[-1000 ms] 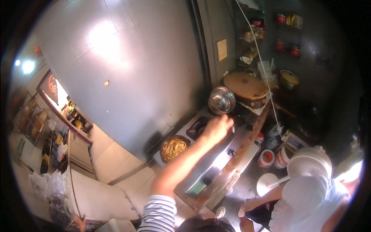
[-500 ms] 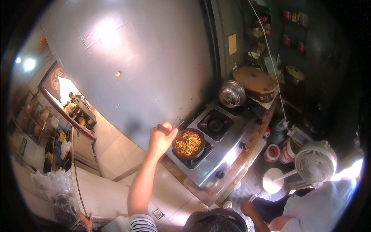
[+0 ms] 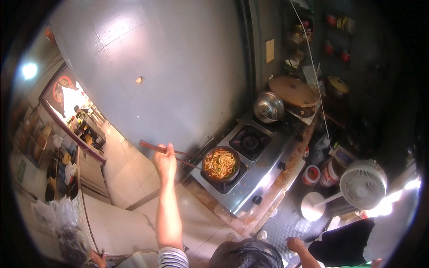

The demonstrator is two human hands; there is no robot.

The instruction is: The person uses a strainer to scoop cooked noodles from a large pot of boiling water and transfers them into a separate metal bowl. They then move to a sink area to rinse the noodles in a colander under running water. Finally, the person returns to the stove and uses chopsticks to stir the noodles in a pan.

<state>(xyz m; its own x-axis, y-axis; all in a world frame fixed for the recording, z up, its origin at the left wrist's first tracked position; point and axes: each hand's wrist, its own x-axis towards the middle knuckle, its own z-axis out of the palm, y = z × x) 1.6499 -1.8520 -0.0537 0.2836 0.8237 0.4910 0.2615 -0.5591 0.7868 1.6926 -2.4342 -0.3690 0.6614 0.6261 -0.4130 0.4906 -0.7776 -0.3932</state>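
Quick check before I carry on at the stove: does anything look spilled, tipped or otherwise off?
Nothing looks spilled. The pan of noodles sits level on the near burner, and the chopsticks in the hand reach toward it. One oddity: the metal bowl beside the far burner appears tilted on its side rather than standing flat.

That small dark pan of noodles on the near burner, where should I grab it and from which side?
Probably by the thin straight handle of the small dark round pan of noodles. It sticks out toward the wall-side edge of the steel gas stove, clear of the burner, so come from that side, where the left hand holds wooden chopsticks.
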